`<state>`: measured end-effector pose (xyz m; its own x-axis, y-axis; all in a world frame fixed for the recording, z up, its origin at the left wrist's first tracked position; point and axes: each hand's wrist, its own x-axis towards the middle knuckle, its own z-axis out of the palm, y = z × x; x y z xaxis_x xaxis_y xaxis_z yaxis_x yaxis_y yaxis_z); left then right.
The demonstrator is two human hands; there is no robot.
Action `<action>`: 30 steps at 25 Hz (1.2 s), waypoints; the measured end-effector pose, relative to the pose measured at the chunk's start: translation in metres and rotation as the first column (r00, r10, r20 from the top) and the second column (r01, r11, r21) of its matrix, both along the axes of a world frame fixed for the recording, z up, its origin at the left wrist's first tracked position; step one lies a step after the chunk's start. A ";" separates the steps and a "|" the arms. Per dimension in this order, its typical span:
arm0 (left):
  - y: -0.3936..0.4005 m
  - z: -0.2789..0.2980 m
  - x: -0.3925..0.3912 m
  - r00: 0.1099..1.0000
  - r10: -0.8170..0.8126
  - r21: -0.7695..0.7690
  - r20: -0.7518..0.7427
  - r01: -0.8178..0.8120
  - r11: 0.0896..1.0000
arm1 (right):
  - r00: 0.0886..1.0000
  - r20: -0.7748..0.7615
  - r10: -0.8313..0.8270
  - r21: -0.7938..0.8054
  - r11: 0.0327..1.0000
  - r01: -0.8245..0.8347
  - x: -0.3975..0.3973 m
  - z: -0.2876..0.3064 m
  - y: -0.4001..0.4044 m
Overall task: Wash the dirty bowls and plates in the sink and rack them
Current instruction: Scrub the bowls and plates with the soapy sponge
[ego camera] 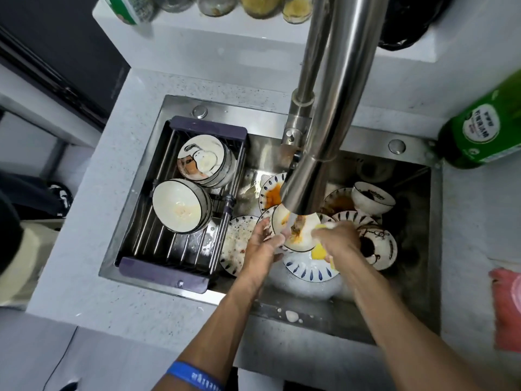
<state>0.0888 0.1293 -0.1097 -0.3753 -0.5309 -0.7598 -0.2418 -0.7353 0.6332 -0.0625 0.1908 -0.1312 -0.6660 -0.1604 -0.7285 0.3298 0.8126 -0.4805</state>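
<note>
My left hand (260, 244) grips the rim of a white bowl (303, 238) smeared with orange sauce, tilted under the running faucet (307, 176). Inside that bowl my right hand (338, 239) holds a yellow sponge (320, 252) against the surface. Several dirty blue-patterned plates (310, 270) and bowls (379, 249) lie in the steel sink (414, 176) around and below my hands, some foamy. On the sink's left side a dark drying rack (166, 266) carries a stack of plates (201, 160) on edge and a stack of white bowls (180, 206).
A green detergent bottle (479, 131) stands on the counter at the right. A red cloth (507, 306) lies at the right edge. Jars line the shelf (197, 26) behind the sink. The faucet's neck blocks the middle of the view.
</note>
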 end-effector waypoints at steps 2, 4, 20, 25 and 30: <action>0.001 -0.007 0.008 0.998 0.007 0.007 0.069 -0.008 1.000 | 0.987 0.153 -0.039 0.015 0.999 0.037 0.029 0.001 0.007; -0.006 -0.017 0.014 0.971 0.017 -0.002 0.238 -0.017 1.000 | 0.968 0.239 -0.081 0.024 0.997 0.078 0.046 0.000 0.008; -0.038 0.039 0.051 0.960 -0.116 -0.605 0.255 0.252 0.756 | 0.694 -0.650 0.310 -0.335 0.703 -0.628 0.132 0.044 -0.010; -0.045 0.053 0.057 0.951 -0.104 -0.252 0.291 0.182 0.950 | 0.412 -0.603 0.683 -0.087 0.457 -0.885 0.122 0.052 -0.019; -0.053 0.053 0.050 0.952 -0.110 -0.284 0.287 0.194 0.939 | 0.542 -0.559 0.628 -0.148 0.567 -0.810 0.116 0.054 -0.044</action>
